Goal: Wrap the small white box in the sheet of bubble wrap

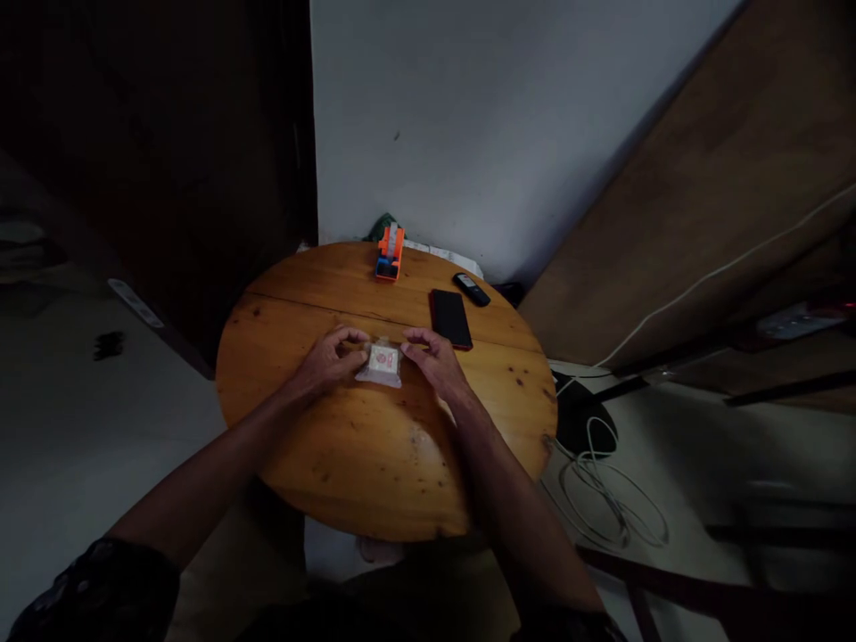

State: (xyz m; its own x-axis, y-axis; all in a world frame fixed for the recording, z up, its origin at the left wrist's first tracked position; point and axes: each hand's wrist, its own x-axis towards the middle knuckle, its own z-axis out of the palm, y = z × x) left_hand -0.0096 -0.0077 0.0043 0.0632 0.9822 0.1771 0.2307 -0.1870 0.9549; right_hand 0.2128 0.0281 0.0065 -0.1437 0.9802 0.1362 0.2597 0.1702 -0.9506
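A small pale packet with a red print (pixel 383 359), in clear wrapping, lies on the round wooden table (pixel 321 455) between my two hands. At its left edge, my left hand (pixel 333 357) touches the wrapping with thumb and index finger, which curve towards each other. My right hand (pixel 433 354) is at the packet's upper right corner, its thumb and index finger bent close together. Whether the fingertips pinch the thin wrapping is too small to make out fully.
An orange and blue tape dispenser (pixel 390 253) stands at the table's back edge. Right of it lie a dark phone (pixel 450 318) and a small black handset (pixel 472 289). Behind is a white wall (pixel 468 116); coiled cable (pixel 602 499) lies on the floor at right.
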